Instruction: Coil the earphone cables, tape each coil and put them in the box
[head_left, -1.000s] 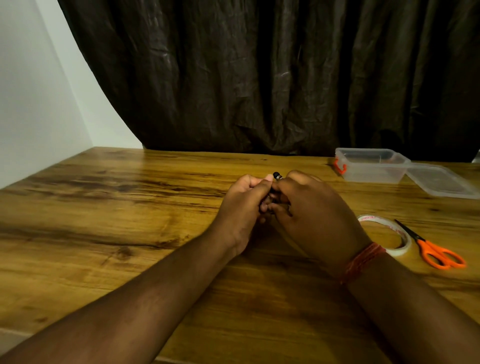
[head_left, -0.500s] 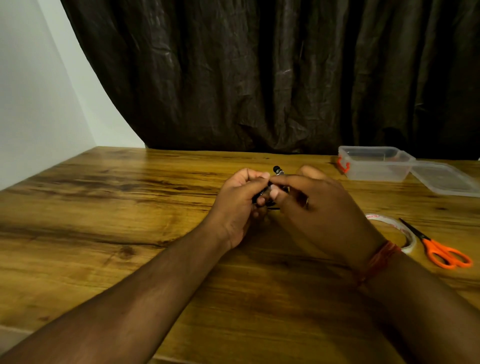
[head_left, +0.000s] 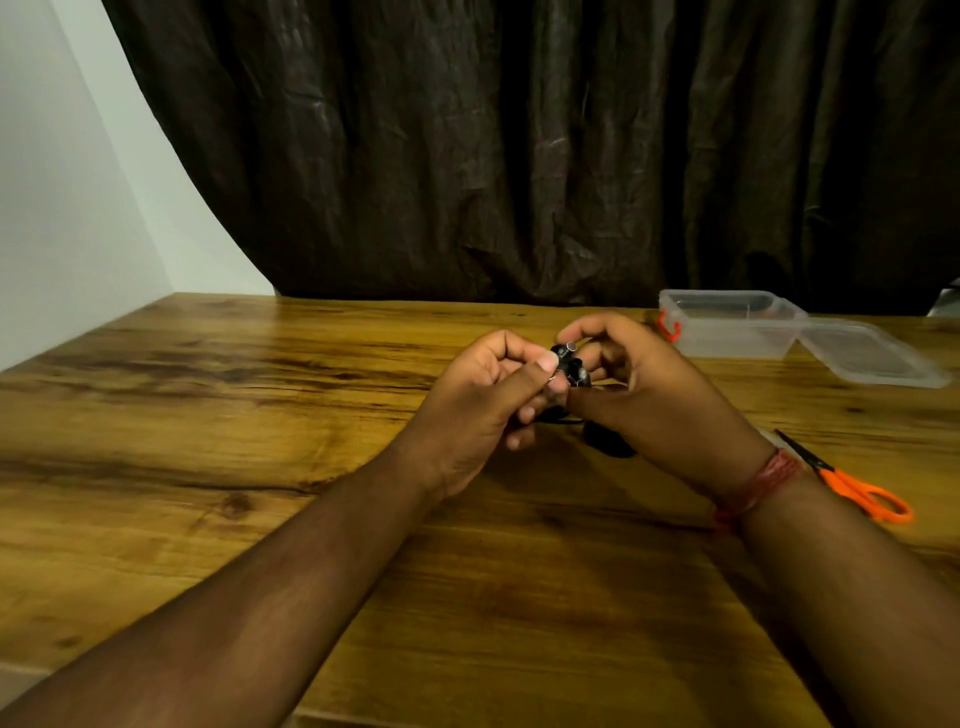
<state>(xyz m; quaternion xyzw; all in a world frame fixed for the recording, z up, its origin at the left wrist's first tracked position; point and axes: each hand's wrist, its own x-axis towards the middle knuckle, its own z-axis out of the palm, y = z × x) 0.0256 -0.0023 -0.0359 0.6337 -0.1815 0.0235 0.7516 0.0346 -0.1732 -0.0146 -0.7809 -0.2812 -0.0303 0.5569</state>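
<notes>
A small black earphone coil (head_left: 570, 366) sits between both hands above the middle of the wooden table (head_left: 260, 441). My left hand (head_left: 480, 402) pinches it with thumb and curled fingers. My right hand (head_left: 649, 389) holds it from the right, thumb below and fingers curled over the top. Most of the cable is hidden by the fingers; a dark loop (head_left: 608, 441) shows under my right hand. The clear plastic box (head_left: 727, 327) stands open at the back right. The tape roll is hidden behind my right wrist.
The box's clear lid (head_left: 878, 358) lies flat to the right of the box. Orange-handled scissors (head_left: 852, 483) lie just right of my right wrist. A dark curtain hangs behind the table's far edge, and a white wall borders the left.
Both hands have lifted a little and spread apart, so the black earphone coil shows more between the fingertips. My right wrist now covers the tape roll.
</notes>
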